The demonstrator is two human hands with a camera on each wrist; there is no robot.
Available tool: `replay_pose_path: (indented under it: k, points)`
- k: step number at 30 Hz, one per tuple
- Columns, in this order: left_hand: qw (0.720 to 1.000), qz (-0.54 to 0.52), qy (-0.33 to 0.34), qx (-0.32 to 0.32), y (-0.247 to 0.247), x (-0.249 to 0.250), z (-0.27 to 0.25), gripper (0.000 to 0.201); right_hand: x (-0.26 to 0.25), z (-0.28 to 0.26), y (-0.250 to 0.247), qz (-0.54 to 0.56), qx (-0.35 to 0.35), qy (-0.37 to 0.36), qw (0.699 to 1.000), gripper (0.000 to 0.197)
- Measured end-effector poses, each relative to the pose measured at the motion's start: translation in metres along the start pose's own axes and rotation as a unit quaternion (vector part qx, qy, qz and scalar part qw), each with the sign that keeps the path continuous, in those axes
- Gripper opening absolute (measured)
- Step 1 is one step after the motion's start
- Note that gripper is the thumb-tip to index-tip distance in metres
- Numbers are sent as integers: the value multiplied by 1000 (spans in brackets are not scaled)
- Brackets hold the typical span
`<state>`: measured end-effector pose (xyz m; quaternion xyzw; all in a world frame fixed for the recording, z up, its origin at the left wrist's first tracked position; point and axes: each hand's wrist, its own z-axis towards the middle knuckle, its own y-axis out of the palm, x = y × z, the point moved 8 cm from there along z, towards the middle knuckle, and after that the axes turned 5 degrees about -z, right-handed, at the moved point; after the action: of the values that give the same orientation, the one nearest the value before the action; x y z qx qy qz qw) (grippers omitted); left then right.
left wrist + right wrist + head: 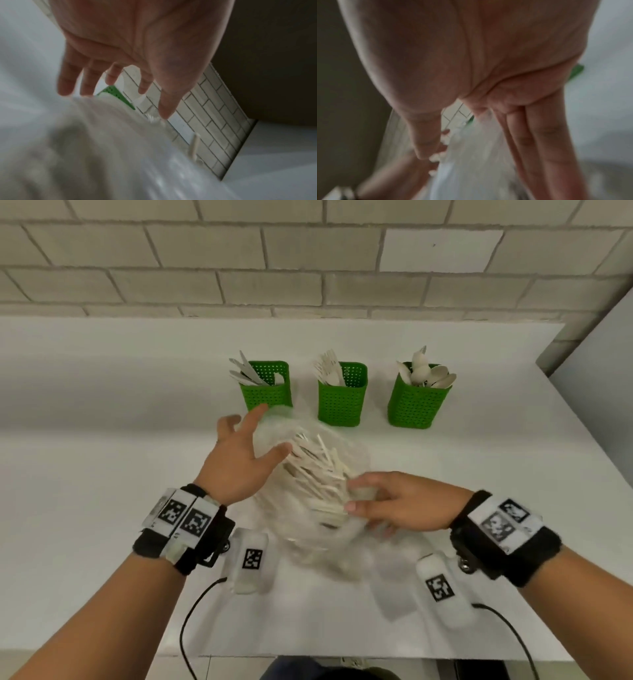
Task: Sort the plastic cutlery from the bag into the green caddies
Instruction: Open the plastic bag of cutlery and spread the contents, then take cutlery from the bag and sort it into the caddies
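1. While both hands are at the bag [308,484], I see my left hand [239,460] spread over its far left side, fingers [113,75] straight and apart, thumb laid toward the cutlery [318,470] inside.
2. My right hand [400,501] is at the bag's near right side; its fingers [539,135] lie close together and look lightly bent at the plastic, but I cannot tell whether they pinch it, since both wrist views are blurred.
3. Between the two hands the bag sits on the white surface [102,474], pale handles fanned out inside.
4. Beyond my left fingertips stand three green caddies: left caddy [269,392] with knives, just past those fingertips; middle caddy [340,402] with forks; right caddy [416,405] with spoons.
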<state>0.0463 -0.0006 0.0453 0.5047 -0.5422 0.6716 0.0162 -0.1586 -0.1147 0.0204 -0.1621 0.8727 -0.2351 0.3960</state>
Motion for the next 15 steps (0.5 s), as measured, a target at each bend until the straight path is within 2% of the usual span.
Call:
replay_pose_path:
  k: [1,3,4,5,7,9,11,13,15]
  points:
    - [1000,22,-13,-7,-2,-4,-3,81,-9,-2,-2,28,5,-21,999,55]
    - [996,59,-47,-50,4,-17,-9,83,-19,1,-30,-12,130,-46,990,41]
    - [993,67,-59,-72,9,-24,-12,81,-21,5,-37,-30,171,-40,984,38]
    - [992,60,-66,-84,12,-29,-15,78,-24,13,-31,-35,164,-30,985,40]
    - [993,22,-75,-89,12,-43,-17,72,-28,35,-2,32,100,-11,994,59]
    - [994,-12,-60,-90,7,-53,-18,69,-37,54,17,71,102,-2,992,67]
    - [997,-28,-47,-63,-9,-64,-16,62,-50,66,22,77,129,-16,989,56]
    - [997,-44,-60,8,-43,-78,-10,56,-64,73,25,144,142,-37,979,37]
    - [989,-98,-82,75,-81,-93,-1,54,-70,77,26,198,161,-48,966,31]
